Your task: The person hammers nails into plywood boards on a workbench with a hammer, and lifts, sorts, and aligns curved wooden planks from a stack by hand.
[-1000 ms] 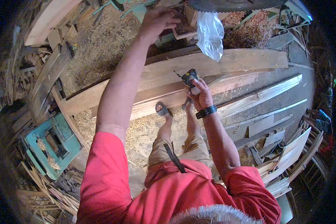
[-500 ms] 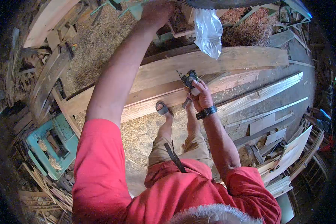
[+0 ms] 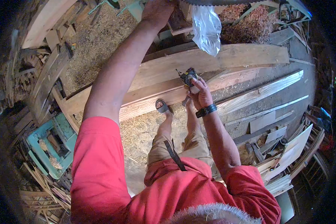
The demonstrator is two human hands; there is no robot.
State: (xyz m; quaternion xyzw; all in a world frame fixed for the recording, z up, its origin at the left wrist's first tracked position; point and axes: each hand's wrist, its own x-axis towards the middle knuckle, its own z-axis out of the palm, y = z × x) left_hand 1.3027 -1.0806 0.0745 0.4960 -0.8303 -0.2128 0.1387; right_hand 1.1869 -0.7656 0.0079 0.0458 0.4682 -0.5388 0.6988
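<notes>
My right hand (image 3: pixel 201 92), with a black watch on its wrist, is closed round a small black-and-yellow device (image 3: pixel 189 77). A thin prong sticks out from the device's upper left; its exact kind is not clear. It is held above the long wooden beams (image 3: pixel 156 76). My left arm stretches to the top edge, where my left hand (image 3: pixel 157 14) is in shadow beside a machine frame. Its fingers are cut off or hidden there. Right of that hand, a clear plastic bag (image 3: pixel 206 31) hangs below a toothed saw blade (image 3: pixel 222 2).
Sawdust and shavings (image 3: pixel 97 48) cover the floor. A pale plank (image 3: pixel 263 91) and thin strips lie at the right. At the left stands a turquoise metal frame (image 3: pixel 35 140) near stacked wood offcuts. My sandalled feet (image 3: pixel 162 106) are beside the beams.
Little differs. The device in my right hand has turned slightly, and the bag and beams appear a little higher in view. My left hand stays at the top edge.
</notes>
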